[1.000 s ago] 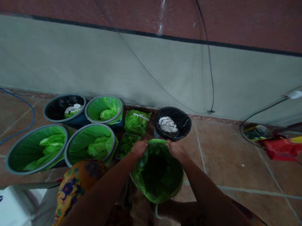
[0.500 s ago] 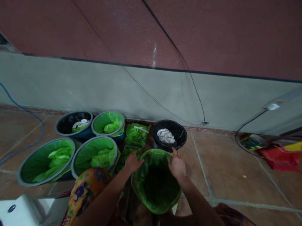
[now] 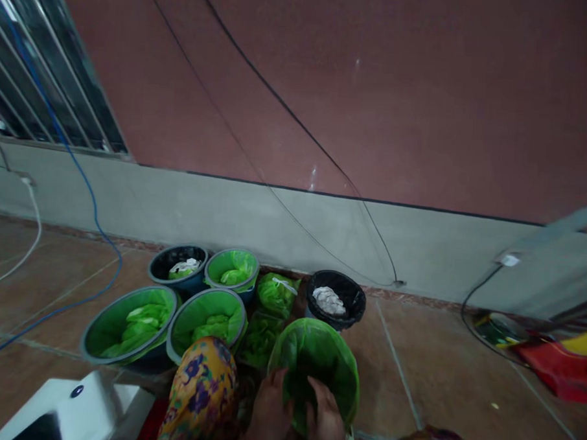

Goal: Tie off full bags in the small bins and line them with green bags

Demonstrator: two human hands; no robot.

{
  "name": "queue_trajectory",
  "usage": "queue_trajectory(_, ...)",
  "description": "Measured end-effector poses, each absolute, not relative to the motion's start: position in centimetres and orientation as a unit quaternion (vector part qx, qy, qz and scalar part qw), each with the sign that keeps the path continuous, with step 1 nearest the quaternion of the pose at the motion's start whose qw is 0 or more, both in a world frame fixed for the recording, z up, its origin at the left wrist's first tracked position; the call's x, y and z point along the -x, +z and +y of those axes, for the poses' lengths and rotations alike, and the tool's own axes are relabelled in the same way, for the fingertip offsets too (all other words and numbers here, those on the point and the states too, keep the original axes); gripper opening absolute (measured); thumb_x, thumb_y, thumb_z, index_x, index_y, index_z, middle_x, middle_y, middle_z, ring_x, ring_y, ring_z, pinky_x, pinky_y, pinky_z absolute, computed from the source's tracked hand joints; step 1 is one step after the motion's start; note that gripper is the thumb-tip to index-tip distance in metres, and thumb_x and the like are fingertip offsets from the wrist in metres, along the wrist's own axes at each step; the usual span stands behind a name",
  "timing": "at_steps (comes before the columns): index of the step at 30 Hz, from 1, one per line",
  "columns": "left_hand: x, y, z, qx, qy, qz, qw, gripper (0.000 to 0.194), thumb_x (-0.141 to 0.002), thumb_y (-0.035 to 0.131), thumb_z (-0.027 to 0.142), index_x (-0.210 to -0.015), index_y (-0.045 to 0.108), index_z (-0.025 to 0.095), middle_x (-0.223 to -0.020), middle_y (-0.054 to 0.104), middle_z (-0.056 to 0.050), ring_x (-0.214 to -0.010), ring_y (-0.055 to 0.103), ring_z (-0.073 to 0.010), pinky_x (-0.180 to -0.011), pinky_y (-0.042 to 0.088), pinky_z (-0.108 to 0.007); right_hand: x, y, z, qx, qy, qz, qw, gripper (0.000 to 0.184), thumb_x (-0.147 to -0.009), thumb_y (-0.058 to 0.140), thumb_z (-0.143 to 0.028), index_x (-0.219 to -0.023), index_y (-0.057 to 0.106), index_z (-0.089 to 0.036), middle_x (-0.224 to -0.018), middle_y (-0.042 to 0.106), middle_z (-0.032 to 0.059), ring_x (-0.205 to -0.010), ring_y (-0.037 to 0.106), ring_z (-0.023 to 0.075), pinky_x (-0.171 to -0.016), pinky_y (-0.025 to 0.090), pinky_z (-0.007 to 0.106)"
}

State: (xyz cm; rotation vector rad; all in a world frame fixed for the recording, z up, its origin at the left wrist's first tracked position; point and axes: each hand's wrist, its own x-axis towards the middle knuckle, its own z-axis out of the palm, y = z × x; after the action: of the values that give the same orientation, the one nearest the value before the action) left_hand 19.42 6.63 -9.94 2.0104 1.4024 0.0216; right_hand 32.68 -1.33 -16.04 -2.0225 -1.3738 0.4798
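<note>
1. Tiled floor along a wall that's maroon up top and grey at the bottom, with cables hanging across it and a barred window far left. Compared with a second ago I'm seeing a lot more wall and less floor, so the head has tipped up.

2. Both hands have shifted: they were on the far rim of the green-lined bin [image 3: 316,367], now they're at the near rim, low in the picture. My read is the bag edge is being worked around the rim, far side done.

3. Left hand [image 3: 271,413] sits curled over the near edge on the bag; whether it's actually pinching plastic I can't tell. Right hand [image 3: 324,421] has fingers loosely spread, dipping inside the liner.

4. That bin sits on the floor right in front of the knees, nothing visible inside but the bag.

5. Behind it, a black bin [image 3: 337,300] holds crumpled white stuff.

6. To the left, four tubs [image 3: 206,323]: three green-lined with loose green bags inside, one dark with white and green bits.

7. A tied green bag [image 3: 277,292] lies between the tubs and the black bin.
</note>
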Motion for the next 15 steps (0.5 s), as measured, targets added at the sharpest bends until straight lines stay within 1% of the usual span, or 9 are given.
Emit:
queue_trajectory(3, -18.8, -9.0, 6.9, -0.770, 0.012, 0.545, 0.330, 0.069, -0.077, 0.049, 0.018, -0.146, 0.045, 0.019, -0.149, 0.051, -0.009, -0.139, 0.045, -0.0210, -0.117, 0.035, -0.031, -33.0, -15.3, -1.8, 0.794, 0.155, -0.519, 0.276, 0.051, -0.082, 0.042, -0.014, -0.127, 0.064, -0.012, -0.130, 0.066, 0.0145, -0.123, 0.061, 0.0260, -0.108, 0.049, 0.039)
queue_trajectory(6, -18.4, -7.9, 7.2, -0.765, 0.016, 0.549, 0.337, 0.063, -0.081, 0.050, 0.018, -0.143, 0.046, 0.016, -0.146, 0.054, -0.011, -0.137, 0.048, -0.0206, -0.115, 0.036, -0.029, -32.1, -13.1, -2.6, 0.808, 0.161, -0.514, 0.239, 0.048, -0.082, 0.040, -0.011, -0.122, 0.066, -0.010, -0.124, 0.069, 0.0158, -0.118, 0.064, 0.0254, -0.106, 0.048, 0.038)
queue_trajectory(8, -18.1, -7.5, 7.5, -0.757, 0.034, 0.551, 0.349, 0.056, -0.086, 0.048, 0.021, -0.141, 0.047, 0.014, -0.144, 0.056, -0.012, -0.136, 0.049, -0.0190, -0.113, 0.037, -0.027, -31.5, -11.2, -3.2, 0.801, 0.187, -0.521, 0.225, 0.044, -0.084, 0.040, -0.011, -0.119, 0.068, -0.011, -0.120, 0.070, 0.0143, -0.114, 0.066, 0.0239, -0.104, 0.048, 0.035)
queue_trajectory(11, -17.7, -7.7, 8.2, -0.718, 0.044, 0.595, 0.358, 0.052, -0.092, 0.046, 0.022, -0.142, 0.043, 0.011, -0.145, 0.054, -0.015, -0.136, 0.050, -0.0196, -0.112, 0.038, -0.028, -31.1, -9.1, -3.8, 0.791, 0.227, -0.525, 0.216, 0.040, -0.087, 0.042, -0.014, -0.116, 0.069, -0.015, -0.118, 0.072, 0.0104, -0.110, 0.067, 0.0215, -0.100, 0.049, 0.032)
queue_trajectory(13, -17.5, -8.3, 8.7, -0.695, 0.040, 0.620, 0.362, 0.049, -0.093, 0.046, 0.021, -0.140, 0.044, 0.010, -0.144, 0.055, -0.017, -0.134, 0.051, -0.0200, -0.110, 0.039, -0.028, -31.2, -8.6, -3.9, 0.789, 0.247, -0.521, 0.210, 0.038, -0.088, 0.042, -0.015, -0.114, 0.069, -0.017, -0.117, 0.073, 0.0085, -0.109, 0.068, 0.0197, -0.099, 0.048, 0.029)
queue_trajectory(15, -17.5, -9.1, 9.3, -0.676, 0.035, 0.629, 0.382, 0.044, -0.093, 0.047, 0.020, -0.136, 0.048, 0.011, -0.140, 0.059, -0.016, -0.130, 0.056, -0.0194, -0.106, 0.042, -0.027, -31.6, -8.8, -3.8, 0.790, 0.261, -0.515, 0.206, 0.036, -0.090, 0.041, -0.015, -0.112, 0.070, -0.017, -0.116, 0.073, 0.0081, -0.108, 0.068, 0.0189, -0.097, 0.048, 0.028)
